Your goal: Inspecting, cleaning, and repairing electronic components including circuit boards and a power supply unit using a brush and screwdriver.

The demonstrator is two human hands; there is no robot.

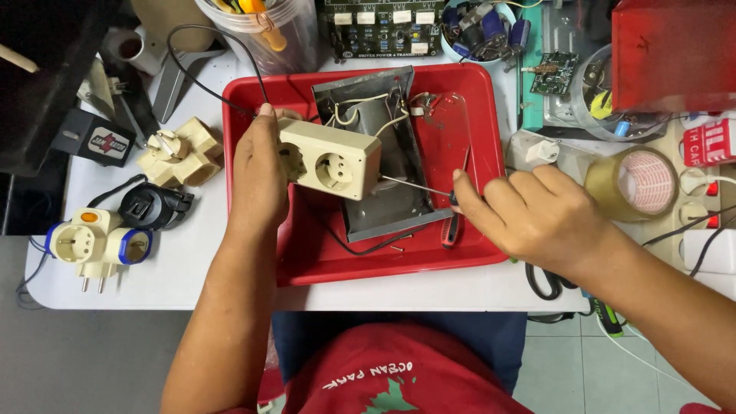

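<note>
Here: right hand gripping a thin screwdriver, tip at the cream double socket; left hand clasping that socket above the red tray; grey metal plate beneath; beyond, circuit board

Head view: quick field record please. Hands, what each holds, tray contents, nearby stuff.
left hand: holds cream double socket above the tray
right hand: holds screwdriver, tip at the socket's side
tray: red, holds grey metal plate, loose wires, red-handled tool
left of tray: cream adapter, black plug, white-blue adapter
right of tray: tape roll
</note>
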